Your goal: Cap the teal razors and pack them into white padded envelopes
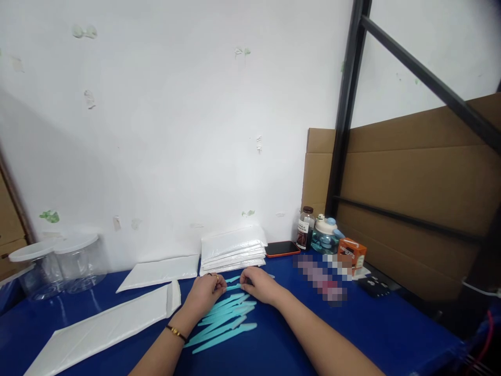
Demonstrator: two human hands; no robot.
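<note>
Several thin teal plastic sticks lie in a loose bunch on the blue table. My left hand, with a ring and a gold bracelet, rests curled at the far left end of the bunch. My right hand is curled at the far right end, fingers pinching a stick tip. Both hands touch the sticks. What exactly each finger grips is too small to see.
A stack of white padded envelopes stands behind the hands, with single envelopes to the left. Clear plastic jars sit far left. A phone, bottle, water jug and small orange box are at right, before cardboard.
</note>
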